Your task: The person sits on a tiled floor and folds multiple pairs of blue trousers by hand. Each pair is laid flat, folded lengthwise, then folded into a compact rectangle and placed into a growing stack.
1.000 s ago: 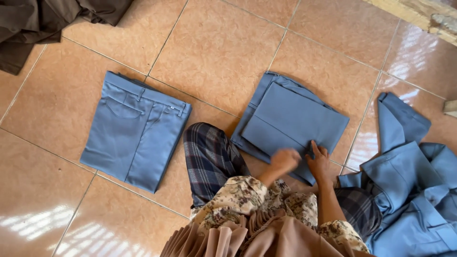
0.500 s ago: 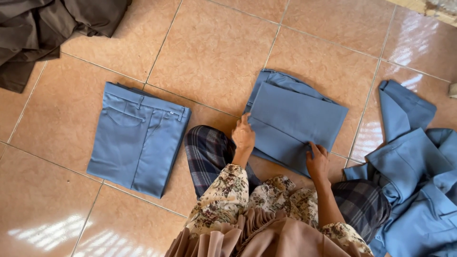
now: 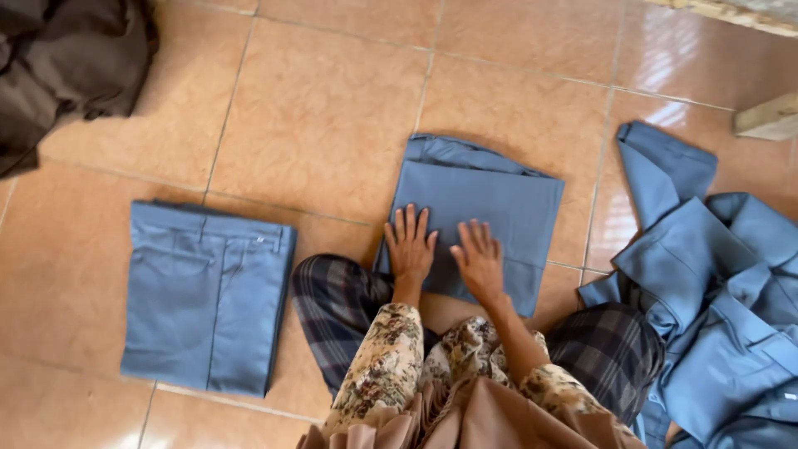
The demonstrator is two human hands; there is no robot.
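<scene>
Both hands, left hand (image 3: 410, 243) and right hand (image 3: 478, 258), lie open and flat on the folded blue garment (image 3: 478, 212) just beyond the knees, where uneven pressing could skew its layers.

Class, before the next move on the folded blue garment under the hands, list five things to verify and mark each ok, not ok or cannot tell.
1. Both palms flat on the folded blue garment: left hand, right hand: ok.
2. Top surface smooth: ok.
3. Edges aligned at the far end: not ok, layers stick out.
4. Folded trousers lie apart: ok.
5. Unfolded blue pile clear of the garment: ok.
</scene>
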